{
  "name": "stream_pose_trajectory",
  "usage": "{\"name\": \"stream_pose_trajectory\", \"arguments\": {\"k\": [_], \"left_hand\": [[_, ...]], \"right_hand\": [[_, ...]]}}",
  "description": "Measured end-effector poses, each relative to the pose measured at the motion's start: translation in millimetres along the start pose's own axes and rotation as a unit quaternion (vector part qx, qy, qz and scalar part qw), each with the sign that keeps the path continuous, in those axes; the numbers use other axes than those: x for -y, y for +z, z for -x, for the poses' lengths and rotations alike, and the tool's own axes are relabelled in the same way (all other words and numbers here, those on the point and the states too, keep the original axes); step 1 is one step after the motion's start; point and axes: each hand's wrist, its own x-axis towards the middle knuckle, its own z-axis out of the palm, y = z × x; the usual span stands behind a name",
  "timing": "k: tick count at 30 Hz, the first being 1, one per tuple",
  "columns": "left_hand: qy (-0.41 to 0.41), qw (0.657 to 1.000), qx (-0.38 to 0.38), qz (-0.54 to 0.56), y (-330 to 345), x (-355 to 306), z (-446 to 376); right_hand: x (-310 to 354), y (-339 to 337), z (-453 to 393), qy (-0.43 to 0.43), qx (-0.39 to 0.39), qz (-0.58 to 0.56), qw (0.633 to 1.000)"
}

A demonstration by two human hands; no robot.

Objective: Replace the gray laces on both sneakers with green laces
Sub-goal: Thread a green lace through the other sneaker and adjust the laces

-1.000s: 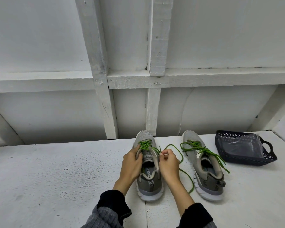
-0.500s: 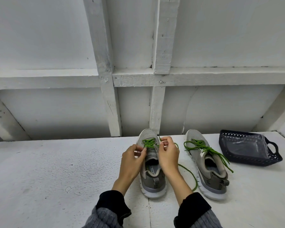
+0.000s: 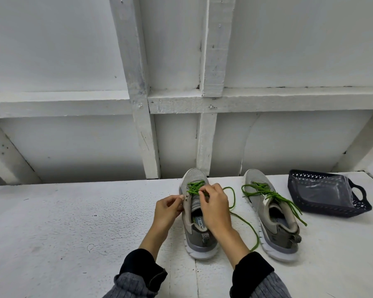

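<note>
Toward the back edge of the white bench (image 3: 73, 222), the left hand (image 3: 167, 211) pinches the grey mesh sneaker (image 3: 197, 220) by its eyelet flap while the right hand (image 3: 214, 206) pinches its green cord lace (image 3: 194, 187), whose loose tail (trailing right across the bench) could snag or skip an eyelet.

White-painted timber wall (image 3: 267, 50) behind white table (image 3: 63, 222).

Two grey sneakers stand side by side, toes to the wall: the left sneaker (image 3: 199, 237) half-threaded with a green lace (image 3: 235, 203), the right sneaker (image 3: 274, 231) loosely laced in green
</note>
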Motion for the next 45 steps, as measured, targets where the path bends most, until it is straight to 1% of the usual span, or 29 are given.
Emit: {"name": "stream_pose_trajectory", "arguments": {"k": [3, 6, 10, 13, 17, 23, 26, 29, 32, 33, 35, 36, 38, 40, 41, 42, 43, 45], "left_hand": [[0.001, 1.0, 0.004, 0.001, 0, 0, -1], [0.003, 1.0, 0.006, 0.0, 2, -2, 0], [0.01, 1.0, 0.004, -0.003, 3, -3, 2], [0.021, 1.0, 0.011, -0.013, 2, -3, 3], [0.036, 0.998, 0.034, -0.029, 1, -7, 5], [0.032, 0.997, 0.07, -0.026, -2, -11, 4], [0.041, 0.997, 0.062, -0.027, -1, -10, 3], [0.031, 0.998, 0.055, -0.017, 1, -10, 3], [0.029, 0.997, 0.049, -0.046, 2, -11, 1], [0.025, 0.998, 0.042, -0.051, 2, -11, 0], [0.011, 0.999, 0.019, -0.027, 4, -12, -1], [0.0, 1.0, 0.005, 0.004, 5, -15, -1], [-0.015, 0.993, -0.029, 0.114, 0, -22, -4], [-0.011, 0.972, -0.085, 0.22, -12, -33, -10], [-0.004, 0.965, -0.12, 0.233, -20, -37, -14], [0.002, 0.966, -0.155, 0.208, -30, -42, -18], [0.012, 0.971, -0.188, 0.148, -39, -44, -21], [0.036, 0.971, -0.233, -0.034, -56, -41, -25]], "right_hand": [[3, -4, 0, -0.046, 0.034, 0.064, 0.996], [7, -8, -1, -0.096, 0.073, 0.124, 0.985], [8, -8, -3, -0.126, 0.095, 0.157, 0.975], [8, -5, -4, -0.138, 0.093, 0.17, 0.971], [8, -4, -5, -0.13, 0.091, 0.175, 0.972], [5, -4, -5, -0.083, 0.087, 0.126, 0.985], [5, -2, -6, -0.072, 0.084, 0.114, 0.987], [6, 1, -6, -0.05, 0.085, 0.099, 0.99], [6, 2, -5, -0.029, 0.069, 0.096, 0.993], [5, 2, -4, -0.007, 0.056, 0.089, 0.994], [1, 1, -1, 0.066, 0.027, 0.049, 0.996], [-2, 1, 1, 0.107, 0.012, 0.017, 0.994], [-8, 3, 4, 0.18, -0.012, -0.047, 0.983], [-10, 5, 6, 0.224, -0.027, -0.09, 0.97], [-10, 5, 6, 0.238, -0.032, -0.107, 0.965], [-10, 6, 6, 0.249, -0.035, -0.122, 0.96], [-11, 7, 6, 0.257, -0.036, -0.135, 0.956], [-13, 9, 5, 0.266, -0.032, -0.149, 0.952]]}}
